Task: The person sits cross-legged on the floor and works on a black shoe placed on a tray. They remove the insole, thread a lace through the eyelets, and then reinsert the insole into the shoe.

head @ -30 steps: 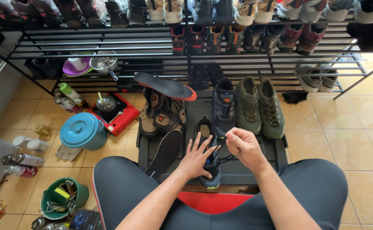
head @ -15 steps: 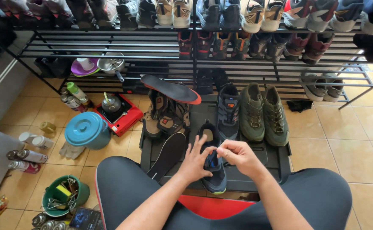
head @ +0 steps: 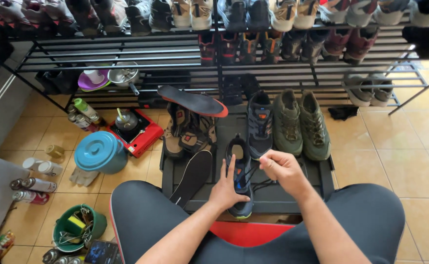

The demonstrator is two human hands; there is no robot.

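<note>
Long black metal shoe rack (head: 126,49), black plastic tray (head: 273,193) on tiled floor, dark blue lace-up sneaker (head: 239,168) on tray between hands, left hand (head: 228,187) fingers spread flat on its side, right hand (head: 281,167) fingertips pinching black shoelace (head: 253,172) just beside it

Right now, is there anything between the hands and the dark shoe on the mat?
Nothing visible. The left hand already rests on the dark shoe, and the right hand pinches its lace just beside it.
</note>
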